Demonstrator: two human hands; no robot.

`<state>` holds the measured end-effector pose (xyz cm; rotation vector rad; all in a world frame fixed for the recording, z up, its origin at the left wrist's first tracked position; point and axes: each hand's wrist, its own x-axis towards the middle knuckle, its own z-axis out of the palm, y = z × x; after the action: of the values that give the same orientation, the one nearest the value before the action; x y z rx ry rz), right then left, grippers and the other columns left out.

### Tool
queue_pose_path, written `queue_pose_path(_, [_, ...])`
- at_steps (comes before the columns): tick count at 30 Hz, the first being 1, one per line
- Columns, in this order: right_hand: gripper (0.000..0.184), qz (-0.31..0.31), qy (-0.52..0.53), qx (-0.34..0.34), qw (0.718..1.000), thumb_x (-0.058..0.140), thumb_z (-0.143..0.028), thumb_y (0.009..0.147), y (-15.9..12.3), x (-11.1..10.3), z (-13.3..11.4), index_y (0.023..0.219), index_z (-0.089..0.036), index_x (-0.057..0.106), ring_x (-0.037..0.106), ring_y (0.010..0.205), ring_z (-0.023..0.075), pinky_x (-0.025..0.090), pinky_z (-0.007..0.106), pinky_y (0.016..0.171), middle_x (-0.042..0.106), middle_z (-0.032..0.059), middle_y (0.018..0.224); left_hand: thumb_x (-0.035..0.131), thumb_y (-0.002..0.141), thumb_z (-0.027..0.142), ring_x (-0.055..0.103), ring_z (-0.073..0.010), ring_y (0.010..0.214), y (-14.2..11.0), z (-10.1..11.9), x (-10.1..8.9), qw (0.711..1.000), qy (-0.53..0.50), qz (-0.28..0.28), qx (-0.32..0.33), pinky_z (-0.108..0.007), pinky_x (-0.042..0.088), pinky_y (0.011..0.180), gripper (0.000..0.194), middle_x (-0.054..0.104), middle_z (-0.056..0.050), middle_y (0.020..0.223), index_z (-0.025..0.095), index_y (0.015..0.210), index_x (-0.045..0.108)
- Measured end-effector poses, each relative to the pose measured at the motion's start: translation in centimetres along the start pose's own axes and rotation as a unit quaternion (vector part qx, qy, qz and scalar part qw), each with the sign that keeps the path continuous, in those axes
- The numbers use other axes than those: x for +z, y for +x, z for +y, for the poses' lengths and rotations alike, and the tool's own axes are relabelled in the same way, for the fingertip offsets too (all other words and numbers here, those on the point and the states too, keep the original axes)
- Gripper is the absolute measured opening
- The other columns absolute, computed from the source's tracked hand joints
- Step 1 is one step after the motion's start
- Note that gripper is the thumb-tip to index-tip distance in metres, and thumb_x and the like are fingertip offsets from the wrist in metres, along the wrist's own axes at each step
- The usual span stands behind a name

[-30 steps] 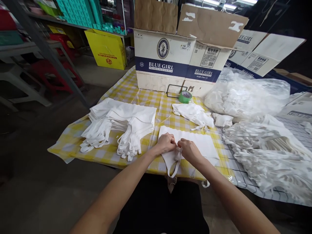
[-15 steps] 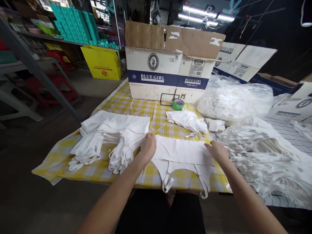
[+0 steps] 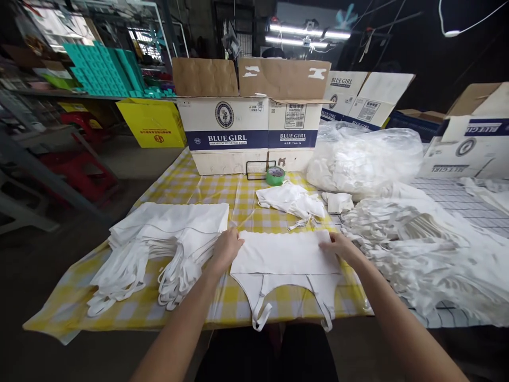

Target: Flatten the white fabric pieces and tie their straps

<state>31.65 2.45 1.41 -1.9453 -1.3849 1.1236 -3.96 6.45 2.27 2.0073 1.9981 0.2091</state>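
A white strappy camisole top (image 3: 284,253) lies flat before me, its straight hem away from me and its straps hanging toward the table's near edge. At its upper left corner, my left hand (image 3: 227,247) is closed, fingers pinching the edge. My right hand (image 3: 342,248) grips the right side near the upper corner, thumb on top of the cloth and the fingers mostly hidden. Left of my left hand rests a neat stack of similar white tops (image 3: 170,228), straps gathered toward me.
Behind the camisole lie a crumpled white garment (image 3: 292,200) and green tape (image 3: 275,175). A Blue Girl carton (image 3: 230,135) stands at the back. To the right are a large heap of white garments (image 3: 421,249) and a filled clear plastic bag (image 3: 366,159). Yellow checked cloth (image 3: 131,313) covers the table.
The view has turned a little to the right and tilted up. My right thumb has moved inward over the camisole's right edge. The top still lies flat between both hands.
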Motion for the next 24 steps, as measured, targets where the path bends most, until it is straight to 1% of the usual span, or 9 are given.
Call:
queue_pose_path(3, [0.028, -0.028, 0.084, -0.008, 0.996, 0.064, -0.035, 0.063, -0.5, -0.1, 0.1, 0.083, -0.015, 0.065, 0.064, 0.068, 0.0199, 0.049, 0.026, 0.057, 0.069, 0.0072, 0.079, 0.059, 0.074, 0.031, 0.062, -0.0223, 0.077, 0.4, 0.2, 0.4, 1.0, -0.001, -0.007, -0.016, -0.026, 0.038, 0.06, 0.016, 0.066, -0.01, 0.079, 0.015, 0.078, 0.058])
queue_pose_path(7, [0.03, -0.039, 0.162, -0.033, 0.985, 0.065, -0.037, 0.062, -0.9, -0.2, -0.2, 0.082, -0.014, 0.065, 0.064, 0.069, 0.0207, 0.05, 0.029, 0.063, 0.069, 0.0062, 0.074, 0.06, 0.068, 0.026, 0.06, -0.0169, 0.063, 1.2, 0.6, 0.1, 0.999, -0.02, -0.035, -0.006, -0.023, 0.035, 0.054, 0.014, 0.063, -0.003, 0.061, 0.018, 0.059, 0.054])
queue_pose_path(12, [0.026, -0.015, 0.2, -0.085, 0.976, 0.066, -0.035, 0.058, -1.8, -0.7, -0.8, 0.074, -0.015, 0.065, 0.063, 0.067, 0.0197, 0.049, 0.029, 0.062, 0.067, 0.0014, 0.066, 0.057, 0.064, 0.018, 0.056, -0.0162, 0.059, 1.5, 0.8, -0.3, 0.999, -0.048, -0.005, 0.024, -0.022, 0.033, 0.052, 0.009, 0.058, 0.002, 0.055, 0.019, 0.058, 0.051])
queue_pose_path(14, [0.023, -0.001, 0.201, -0.1, 0.974, 0.066, -0.033, 0.058, -2.1, -0.9, -1.0, 0.072, -0.015, 0.065, 0.061, 0.064, 0.0184, 0.048, 0.026, 0.058, 0.066, 0.0004, 0.064, 0.06, 0.061, 0.018, 0.057, -0.0172, 0.06, 2.0, 0.7, -0.2, 0.994, -0.1, 0.0, 0.032, -0.022, 0.036, 0.052, 0.007, 0.058, 0.003, 0.055, 0.019, 0.06, 0.053])
queue_pose_path(16, [0.021, 0.008, 0.199, -0.112, 0.974, 0.067, -0.031, 0.057, -2.2, -1.4, -1.5, 0.07, -0.015, 0.065, 0.058, 0.058, 0.016, 0.044, 0.023, 0.051, 0.064, -0.0001, 0.061, 0.065, 0.056, 0.021, 0.06, -0.019, 0.062, 2.7, 0.8, -0.5, 0.975, -0.219, -0.039, 0.025, -0.023, 0.041, 0.053, 0.011, 0.062, 0.003, 0.059, 0.019, 0.064, 0.058])
queue_pose_path(18, [0.02, 0.02, 0.198, -0.126, 0.972, 0.069, -0.031, 0.057, -2.3, -2.1, -2.3, 0.067, -0.014, 0.064, 0.054, 0.052, 0.0132, 0.04, 0.021, 0.046, 0.062, -0.0006, 0.058, 0.069, 0.054, 0.026, 0.061, -0.0204, 0.065, 3.1, 1.1, -1.5, 0.93, -0.355, -0.095, 0.007, -0.025, 0.045, 0.056, 0.018, 0.066, 0.0, 0.064, 0.017, 0.068, 0.063])
queue_pose_path(20, [0.021, 0.043, 0.203, -0.151, 0.966, 0.068, -0.033, 0.06, -2.6, -3.1, -3.5, 0.067, -0.013, 0.063, 0.052, 0.053, 0.0115, 0.04, 0.021, 0.049, 0.061, -0.0007, 0.06, 0.071, 0.054, 0.032, 0.061, -0.0193, 0.066, 3.2, 1.7, -3.6, 0.89, -0.444, -0.107, 0.01, -0.026, 0.047, 0.059, 0.026, 0.068, -0.001, 0.068, 0.015, 0.073, 0.066])
queue_pose_path(21, [0.022, 0.056, 0.208, -0.166, 0.962, 0.067, -0.035, 0.063, -2.8, -3.8, -4.3, 0.07, -0.014, 0.063, 0.052, 0.056, 0.0113, 0.041, 0.021, 0.052, 0.061, -0.0006, 0.063, 0.072, 0.055, 0.034, 0.06, -0.0179, 0.066, 3.1, 2.0, -5.0, 0.877, -0.472, -0.085, 0.02, -0.026, 0.047, 0.061, 0.028, 0.068, -0.001, 0.069, 0.015, 0.076, 0.066])
queue_pose_path(24, [0.02, 0.116, 0.225, -0.227, 0.941, 0.064, -0.036, 0.072, -4.2, -6.1, -6.4, 0.078, -0.017, 0.062, 0.053, 0.072, 0.0119, 0.042, 0.022, 0.065, 0.06, -0.0004, 0.077, 0.073, 0.058, 0.035, 0.057, -0.0141, 0.067, 2.3, 2.4, -9.5, 0.863, -0.494, 0.043, 0.092, -0.024, 0.046, 0.064, 0.028, 0.066, 0.001, 0.073, 0.017, 0.078, 0.067])
